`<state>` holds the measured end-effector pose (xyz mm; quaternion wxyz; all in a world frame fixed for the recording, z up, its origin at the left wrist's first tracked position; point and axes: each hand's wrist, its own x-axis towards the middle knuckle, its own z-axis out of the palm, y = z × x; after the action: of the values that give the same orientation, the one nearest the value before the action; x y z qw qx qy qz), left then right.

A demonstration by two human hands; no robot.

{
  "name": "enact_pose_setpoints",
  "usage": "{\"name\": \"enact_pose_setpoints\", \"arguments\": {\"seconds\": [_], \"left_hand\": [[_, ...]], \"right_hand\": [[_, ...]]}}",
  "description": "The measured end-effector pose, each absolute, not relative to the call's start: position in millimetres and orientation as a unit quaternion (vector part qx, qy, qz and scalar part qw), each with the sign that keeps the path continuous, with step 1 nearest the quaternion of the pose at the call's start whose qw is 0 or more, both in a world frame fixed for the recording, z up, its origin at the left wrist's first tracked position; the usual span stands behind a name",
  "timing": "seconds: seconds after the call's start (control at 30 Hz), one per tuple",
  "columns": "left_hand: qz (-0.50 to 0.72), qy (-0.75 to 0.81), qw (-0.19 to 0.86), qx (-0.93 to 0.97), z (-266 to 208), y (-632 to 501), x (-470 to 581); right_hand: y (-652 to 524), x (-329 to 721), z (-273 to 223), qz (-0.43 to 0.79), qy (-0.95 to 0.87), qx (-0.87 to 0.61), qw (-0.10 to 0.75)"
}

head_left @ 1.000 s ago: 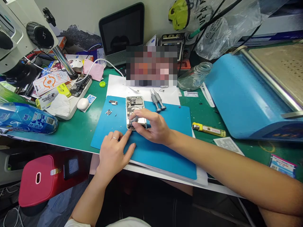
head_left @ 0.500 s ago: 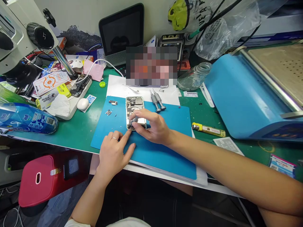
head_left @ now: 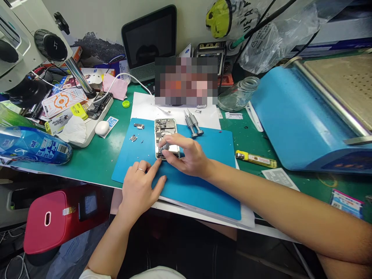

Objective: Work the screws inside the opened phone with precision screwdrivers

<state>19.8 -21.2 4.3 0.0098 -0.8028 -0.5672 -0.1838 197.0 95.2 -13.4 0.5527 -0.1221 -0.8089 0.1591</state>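
Note:
An opened smartphone (head_left: 166, 126) lies on the blue mat (head_left: 203, 193), its inner boards bare. Over its lower half, my right hand (head_left: 186, 153) grips a small grey screwdriver (head_left: 165, 147) between thumb and fingers; the tip is hidden. My left hand (head_left: 142, 182) rests on the mat with its index fingertip at the phone's bottom edge. Its thumb and index finger are apart, and it holds nothing. Left of the phone lie a small metal part (head_left: 138, 126), a cluster of screws (head_left: 133, 138) and a few tiny bits.
Two grey screwdrivers (head_left: 193, 123) lie beyond the phone's right side. A glass jar (head_left: 238, 94) and a blue machine (head_left: 279, 120) stand to the right, near a yellow cutter (head_left: 256, 159). At left are a microscope (head_left: 50, 44), a blue bottle (head_left: 35, 145) and a white tray (head_left: 90, 135).
Both hands, the phone and the screwdriver stay in nearly the same place. Only a very slight shift of the camera view shows.

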Motion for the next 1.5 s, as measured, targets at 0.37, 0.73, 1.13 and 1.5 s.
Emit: {"name": "enact_pose_setpoints", "arguments": {"seconds": [0.37,0.73,1.13,1.5], "left_hand": [[-0.187,-0.567,0.009,-0.802,3.3,-20.6,20.1],[-0.186,-0.567,0.011,-0.802,3.2,-22.2,20.5],[-0.188,-0.565,0.014,-0.803,2.4,-22.3,20.5],[-0.291,-0.614,-0.088,-0.729,9.7,-16.4,20.6]], "right_hand": [[94.4,197.4,-12.9,0.16,-0.812,-0.122,0.548],[90.7,198.6,-14.8,0.191,-0.81,-0.127,0.54],[91.5,196.6,-23.5,0.232,-0.777,-0.134,0.57],[84.4,193.8,-12.7,0.269,-0.751,-0.09,0.596]]}}
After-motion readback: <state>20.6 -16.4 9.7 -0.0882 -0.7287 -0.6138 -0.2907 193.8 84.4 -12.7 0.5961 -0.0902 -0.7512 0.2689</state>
